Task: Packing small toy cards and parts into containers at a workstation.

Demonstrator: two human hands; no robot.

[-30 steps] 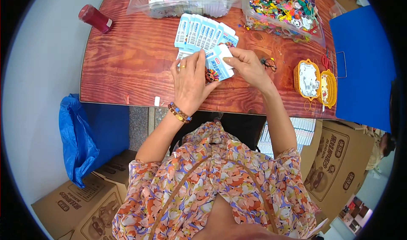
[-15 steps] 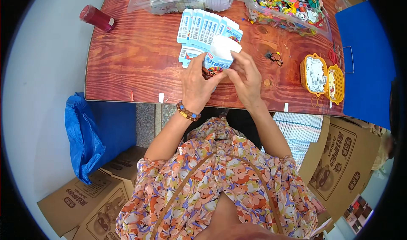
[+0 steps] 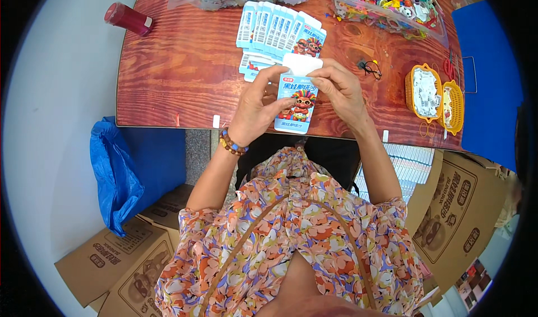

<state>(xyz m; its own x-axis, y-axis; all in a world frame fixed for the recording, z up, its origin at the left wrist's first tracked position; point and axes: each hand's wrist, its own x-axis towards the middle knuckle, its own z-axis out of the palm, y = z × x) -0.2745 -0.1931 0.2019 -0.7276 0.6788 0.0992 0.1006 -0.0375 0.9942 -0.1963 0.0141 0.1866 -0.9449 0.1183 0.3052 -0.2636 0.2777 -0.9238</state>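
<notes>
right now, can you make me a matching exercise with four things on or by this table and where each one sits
Things:
1. red bottle
2. packet
3. yellow baskets
4. blue bag

Places:
A. held between the left hand and right hand
B. below the table, at the person's left
C. lying at the table's far left corner
D. at the table's right end, beside the blue board

Pairs: 1-C, 2-A, 3-D, 4-B

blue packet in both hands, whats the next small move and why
Probably press the white flap shut: the packet is upright between the left hand and right hand, flap sticking up, while the fanned packets behind lie flat.
</notes>
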